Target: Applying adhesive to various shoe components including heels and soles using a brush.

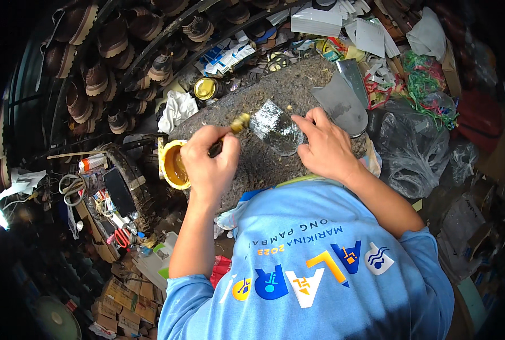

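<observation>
My left hand (210,156) is closed round the handle of a brush (240,122), its bristles coated in yellowish glue, close to the left edge of a dark, rounded cut piece (274,127). That piece is glossy and wet on top and lies on a rough, crusted work block (230,116). Thumb and forefinger of my right hand (326,144) grip its right edge. A yellow tub (176,164) of amber glue stands beside my left wrist. Farther right on the block, grey rounded cut pieces (343,99) lie overlapping.
Brown shoes (96,79) fill racks at the far left. An open tin (205,88) and a white cloth (177,111) sit behind the tub. Red-handled scissors (122,237) and a dark phone-like slab (120,191) lie left. Black plastic bags (405,147) bulge at right.
</observation>
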### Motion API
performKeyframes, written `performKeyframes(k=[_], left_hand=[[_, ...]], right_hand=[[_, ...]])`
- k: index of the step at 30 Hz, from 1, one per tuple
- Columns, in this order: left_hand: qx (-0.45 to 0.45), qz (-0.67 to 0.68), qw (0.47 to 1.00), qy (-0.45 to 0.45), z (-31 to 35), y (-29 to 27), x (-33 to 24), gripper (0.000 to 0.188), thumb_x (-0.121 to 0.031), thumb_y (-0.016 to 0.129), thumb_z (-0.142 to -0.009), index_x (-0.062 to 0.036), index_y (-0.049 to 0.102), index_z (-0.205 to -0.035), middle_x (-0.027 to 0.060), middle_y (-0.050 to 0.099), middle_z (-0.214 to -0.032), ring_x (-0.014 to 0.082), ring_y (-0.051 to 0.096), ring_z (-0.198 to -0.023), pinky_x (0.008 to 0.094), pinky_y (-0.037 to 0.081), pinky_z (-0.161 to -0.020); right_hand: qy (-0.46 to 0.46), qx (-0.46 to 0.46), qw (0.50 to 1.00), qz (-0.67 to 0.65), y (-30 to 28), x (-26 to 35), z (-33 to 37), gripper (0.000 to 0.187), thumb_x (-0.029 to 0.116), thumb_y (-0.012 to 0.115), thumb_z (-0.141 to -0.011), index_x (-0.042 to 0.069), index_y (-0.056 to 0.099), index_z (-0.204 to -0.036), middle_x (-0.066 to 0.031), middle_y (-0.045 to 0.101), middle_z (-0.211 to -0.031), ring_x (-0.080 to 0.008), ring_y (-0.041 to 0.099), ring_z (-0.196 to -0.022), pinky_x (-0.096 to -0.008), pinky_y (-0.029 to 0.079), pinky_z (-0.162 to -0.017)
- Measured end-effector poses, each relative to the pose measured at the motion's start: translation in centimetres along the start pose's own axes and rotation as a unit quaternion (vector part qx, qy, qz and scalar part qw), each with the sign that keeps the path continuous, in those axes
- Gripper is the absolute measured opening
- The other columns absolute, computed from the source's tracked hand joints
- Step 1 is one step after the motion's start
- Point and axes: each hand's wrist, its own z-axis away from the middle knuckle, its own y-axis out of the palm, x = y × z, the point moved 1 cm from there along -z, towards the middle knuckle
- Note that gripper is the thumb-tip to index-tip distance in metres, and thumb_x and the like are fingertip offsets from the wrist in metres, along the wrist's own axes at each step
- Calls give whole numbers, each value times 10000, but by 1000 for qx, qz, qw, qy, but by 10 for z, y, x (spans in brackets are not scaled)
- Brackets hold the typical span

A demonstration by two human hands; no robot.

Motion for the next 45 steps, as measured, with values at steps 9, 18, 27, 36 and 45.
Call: performKeyframes(k=[9, 18, 27, 36, 45], left_hand=[[25, 5, 993, 115, -39, 33, -16, 81, -79, 701, -788, 2, 708, -788, 171, 675, -744, 346, 681, -664, 409, 545, -638], [40, 48, 998, -20, -28, 13, -4, 140, -113, 683, -805, 18, 731, -817, 172, 708, -746, 287, 706, -672, 357, 545, -663], [24, 38, 998, -52, -13, 1, -8, 108, -59, 674, -819, 32, 732, -832, 154, 712, -754, 231, 708, -698, 332, 542, -694], [-32, 49, 991, -124, -5, -9, 2, 144, -60, 648, -867, 39, 752, -883, 77, 712, -722, 130, 649, -680, 289, 526, -690], [-37, 16, 998, -42, -11, -8, 7, 110, -69, 674, -832, 19, 738, -839, 126, 701, -729, 197, 670, -660, 313, 515, -646]], right_hand=[[33, 39, 999, -17, -9, 3, -9, 552, 132, 604, -828, 91, 622, -1379, -155, 568, -1221, -387, 646, -1064, -501, 524, -930], [52, 49, 995, -64, -9, -4, -11, 528, 149, 610, -834, 123, 644, -1361, -158, 590, -1212, -385, 646, -1087, -482, 518, -953], [61, 25, 996, -67, -10, -2, -13, 566, 141, 615, -837, 126, 613, -1402, -147, 590, -1170, -372, 640, -1059, -461, 515, -928], [50, 56, 997, -28, -11, 6, -15, 592, 191, 619, -846, 101, 592, -1431, -200, 562, -1280, -421, 654, -1089, -532, 531, -945], [55, 71, 993, -77, -11, 0, -29, 558, 153, 621, -838, 142, 635, -1395, -155, 585, -1172, -350, 644, -1063, -437, 514, -945]])
